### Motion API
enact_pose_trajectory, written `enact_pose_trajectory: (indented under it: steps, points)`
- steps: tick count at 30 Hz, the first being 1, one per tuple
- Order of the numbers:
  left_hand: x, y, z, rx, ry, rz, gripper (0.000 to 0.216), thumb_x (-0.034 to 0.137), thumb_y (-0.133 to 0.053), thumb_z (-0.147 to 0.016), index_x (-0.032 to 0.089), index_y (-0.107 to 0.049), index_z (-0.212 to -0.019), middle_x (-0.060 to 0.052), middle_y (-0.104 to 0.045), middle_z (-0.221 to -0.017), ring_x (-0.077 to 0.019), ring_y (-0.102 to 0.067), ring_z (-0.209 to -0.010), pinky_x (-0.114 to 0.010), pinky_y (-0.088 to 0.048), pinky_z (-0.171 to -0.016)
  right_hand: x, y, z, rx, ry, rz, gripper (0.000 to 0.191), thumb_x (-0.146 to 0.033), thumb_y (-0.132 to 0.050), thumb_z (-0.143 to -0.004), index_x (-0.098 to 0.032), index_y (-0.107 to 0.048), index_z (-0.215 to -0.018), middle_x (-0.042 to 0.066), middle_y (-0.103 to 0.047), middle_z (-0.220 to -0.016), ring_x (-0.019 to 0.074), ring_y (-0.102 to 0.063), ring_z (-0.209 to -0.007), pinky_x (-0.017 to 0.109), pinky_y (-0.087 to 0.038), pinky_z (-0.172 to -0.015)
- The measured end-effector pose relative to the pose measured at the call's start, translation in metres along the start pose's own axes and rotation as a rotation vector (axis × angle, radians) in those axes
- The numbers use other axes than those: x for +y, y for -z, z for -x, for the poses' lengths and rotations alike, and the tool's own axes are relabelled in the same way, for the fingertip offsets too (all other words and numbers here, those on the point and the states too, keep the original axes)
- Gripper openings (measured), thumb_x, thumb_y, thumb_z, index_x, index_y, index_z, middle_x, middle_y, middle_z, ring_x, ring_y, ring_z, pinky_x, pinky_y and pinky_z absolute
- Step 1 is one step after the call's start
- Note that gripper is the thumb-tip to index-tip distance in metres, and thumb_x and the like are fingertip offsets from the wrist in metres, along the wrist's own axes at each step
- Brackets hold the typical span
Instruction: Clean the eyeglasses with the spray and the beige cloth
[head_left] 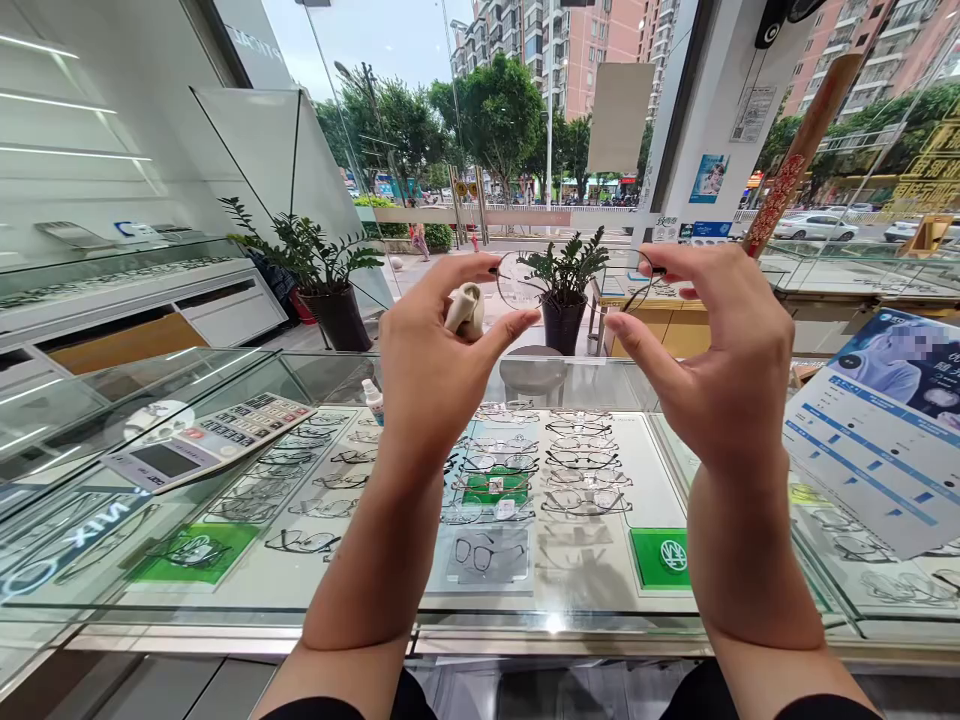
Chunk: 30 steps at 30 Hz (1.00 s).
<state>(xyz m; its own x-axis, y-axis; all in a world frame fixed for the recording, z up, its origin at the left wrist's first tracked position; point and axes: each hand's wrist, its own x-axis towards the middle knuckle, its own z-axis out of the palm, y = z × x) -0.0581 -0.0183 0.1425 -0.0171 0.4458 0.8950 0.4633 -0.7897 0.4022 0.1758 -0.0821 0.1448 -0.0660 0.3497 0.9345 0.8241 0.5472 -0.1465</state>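
A pair of thin-rimmed eyeglasses (516, 282) is held up at eye level above the counter, its clear lenses facing the window. My left hand (431, 375) pinches the left end of the frame between forefinger and thumb side. Tucked in that same hand is a cream-coloured bunched item (466, 312), perhaps a cloth. At the other end, my right hand (724, 370) grips the frame near its hinge with the fingers, thumb below the right lens. Under both arms lies a glass display case (585, 590) with rows of spectacles (581, 460) inside.
On the counter's left sit a calculator (206, 440) and a small spray bottle (373, 400). Printed leaflets (877, 430) lie at the right. Beyond the case are a grey stool (532, 372), potted plants (564, 320) and a large window onto the street.
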Motion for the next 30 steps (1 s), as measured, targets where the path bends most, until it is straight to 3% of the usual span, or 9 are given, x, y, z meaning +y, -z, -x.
enact_pose_trajectory:
  steps: [6,12,16,19,26,30]
  points:
    - [0.003,-0.007,0.001,0.042,-0.025,-0.008,0.047,0.054,-0.091,-0.09,0.028,-0.077,-0.126,-0.008,-0.081,-0.133,-0.0286,-0.078,-0.109,-0.042,-0.065,-0.081,0.008,-0.007,-0.002,0.025,-0.006,-0.019,0.042,-0.041,-0.066,-0.107,-0.037,-0.067,-0.149,0.013,-0.075,-0.144,0.0439,-0.067,-0.14,0.073,-0.059,-0.114]
    - [-0.002,-0.015,0.005,0.103,-0.105,-0.079,0.049,0.053,-0.09,-0.092,0.035,-0.072,-0.134,-0.007,-0.077,-0.135,-0.0326,-0.074,-0.124,-0.047,-0.065,-0.092,0.013,-0.013,-0.002,0.031,-0.036,-0.061,0.044,-0.042,-0.065,-0.107,-0.038,-0.065,-0.151,0.012,-0.073,-0.148,0.0436,-0.065,-0.144,0.072,-0.059,-0.115]
    - [-0.001,-0.018,0.008,0.184,-0.118,-0.078,0.052,0.055,-0.091,-0.091,0.035,-0.072,-0.135,-0.008,-0.074,-0.136,-0.0356,-0.07,-0.129,-0.05,-0.064,-0.095,0.013,-0.015,-0.004,0.067,-0.001,-0.083,0.037,-0.041,-0.065,-0.108,-0.034,-0.069,-0.145,0.011,-0.076,-0.144,0.0382,-0.071,-0.135,0.064,-0.065,-0.108]
    - [0.002,-0.018,0.01,0.176,-0.077,-0.044,0.055,0.057,-0.092,-0.09,0.035,-0.071,-0.136,-0.009,-0.071,-0.143,-0.036,-0.068,-0.131,-0.052,-0.062,-0.102,0.012,-0.016,-0.005,0.099,0.022,-0.11,0.035,-0.038,-0.067,-0.108,-0.028,-0.07,-0.141,0.012,-0.079,-0.139,0.0348,-0.074,-0.127,0.059,-0.067,-0.101]
    - [0.002,-0.019,0.011,0.151,-0.083,-0.027,0.056,0.058,-0.089,-0.092,0.036,-0.068,-0.14,-0.009,-0.067,-0.148,-0.0396,-0.06,-0.144,-0.057,-0.059,-0.106,0.014,-0.018,-0.004,0.034,-0.059,-0.083,0.042,-0.045,-0.062,-0.109,-0.036,-0.066,-0.15,0.011,-0.074,-0.15,0.0391,-0.07,-0.138,0.067,-0.066,-0.108]
    - [0.004,-0.018,0.011,0.172,-0.072,-0.073,0.051,0.062,-0.086,-0.094,0.039,-0.069,-0.137,-0.008,-0.07,-0.148,-0.0379,-0.06,-0.14,-0.06,-0.06,-0.105,0.013,-0.018,-0.005,0.018,-0.08,-0.122,0.043,-0.045,-0.063,-0.108,-0.035,-0.065,-0.15,0.011,-0.073,-0.152,0.0399,-0.069,-0.14,0.068,-0.065,-0.109]
